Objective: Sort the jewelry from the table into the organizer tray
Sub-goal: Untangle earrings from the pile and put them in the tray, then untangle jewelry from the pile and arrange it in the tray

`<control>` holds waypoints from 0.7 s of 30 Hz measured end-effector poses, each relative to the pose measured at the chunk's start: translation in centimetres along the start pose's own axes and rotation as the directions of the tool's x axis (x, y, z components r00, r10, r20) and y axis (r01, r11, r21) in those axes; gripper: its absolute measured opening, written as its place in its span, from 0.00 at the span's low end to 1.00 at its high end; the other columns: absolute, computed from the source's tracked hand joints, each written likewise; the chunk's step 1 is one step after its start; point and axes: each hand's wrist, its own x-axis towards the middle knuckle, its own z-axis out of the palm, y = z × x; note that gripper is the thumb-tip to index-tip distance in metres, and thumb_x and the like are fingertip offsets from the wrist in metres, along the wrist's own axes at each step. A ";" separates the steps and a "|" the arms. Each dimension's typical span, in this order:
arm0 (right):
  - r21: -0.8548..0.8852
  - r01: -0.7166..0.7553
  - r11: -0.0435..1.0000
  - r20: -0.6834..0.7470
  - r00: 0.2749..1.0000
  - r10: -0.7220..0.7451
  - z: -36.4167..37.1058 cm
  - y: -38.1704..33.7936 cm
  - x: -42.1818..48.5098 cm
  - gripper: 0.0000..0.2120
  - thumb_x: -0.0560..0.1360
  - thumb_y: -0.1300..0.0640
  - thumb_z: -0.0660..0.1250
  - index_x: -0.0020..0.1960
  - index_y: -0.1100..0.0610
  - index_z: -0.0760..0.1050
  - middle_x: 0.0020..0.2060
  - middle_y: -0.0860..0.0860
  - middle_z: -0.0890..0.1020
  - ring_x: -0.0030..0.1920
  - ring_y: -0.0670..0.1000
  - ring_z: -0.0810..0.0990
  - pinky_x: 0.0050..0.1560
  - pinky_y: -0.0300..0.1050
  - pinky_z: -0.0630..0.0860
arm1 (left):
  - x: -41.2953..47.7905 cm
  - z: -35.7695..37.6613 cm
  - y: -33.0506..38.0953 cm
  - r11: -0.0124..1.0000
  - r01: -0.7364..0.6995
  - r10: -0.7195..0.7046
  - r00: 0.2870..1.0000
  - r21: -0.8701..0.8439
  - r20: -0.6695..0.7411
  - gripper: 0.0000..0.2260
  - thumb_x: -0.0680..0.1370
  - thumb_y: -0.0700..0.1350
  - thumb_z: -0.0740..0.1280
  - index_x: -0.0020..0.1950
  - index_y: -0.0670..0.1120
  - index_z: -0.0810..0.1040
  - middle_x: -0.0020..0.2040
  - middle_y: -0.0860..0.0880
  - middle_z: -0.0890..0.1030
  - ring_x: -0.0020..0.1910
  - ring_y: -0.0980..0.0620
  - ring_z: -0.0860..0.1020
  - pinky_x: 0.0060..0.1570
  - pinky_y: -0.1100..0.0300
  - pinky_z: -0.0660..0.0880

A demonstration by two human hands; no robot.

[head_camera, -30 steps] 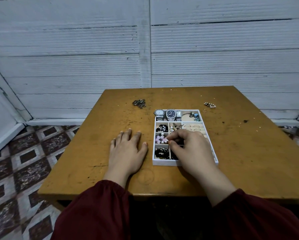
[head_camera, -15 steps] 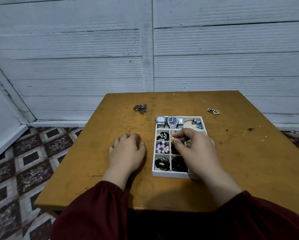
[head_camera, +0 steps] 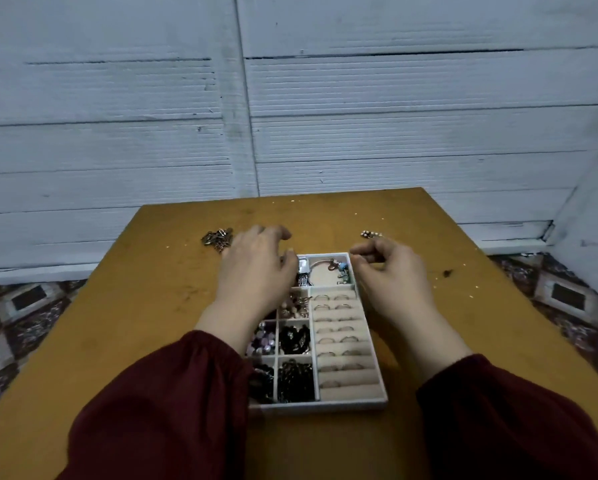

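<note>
Reaching over one white tray (head_camera: 325, 406) on the table (head_camera: 145, 323), two hands hover at its far corners. Left hand (head_camera: 256, 275): fingers bent, grip not discernible. Right hand (head_camera: 391, 277): thumb and forefinger nearly meeting, contents not discernible. Two loose pieces lie beyond the tray: one chain pile (head_camera: 218, 237), one beaded piece (head_camera: 371, 234).

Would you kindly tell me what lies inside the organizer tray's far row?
A bracelet with blue charms on the right and a watch strap; the left hand covers the rest.
</note>
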 end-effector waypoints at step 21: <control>-0.534 -0.095 0.840 -0.060 0.995 0.075 -0.6 7.0 10.6 0.13 0.78 0.43 0.60 0.57 0.44 0.79 0.59 0.52 0.76 0.64 0.59 0.65 0.61 0.53 0.60 | 9.9 9.9 7.6 0.934 -0.172 0.051 0.931 0.312 0.360 0.20 0.76 0.59 0.65 0.61 0.49 0.77 0.60 0.43 0.79 0.68 0.41 0.65 0.61 0.50 0.64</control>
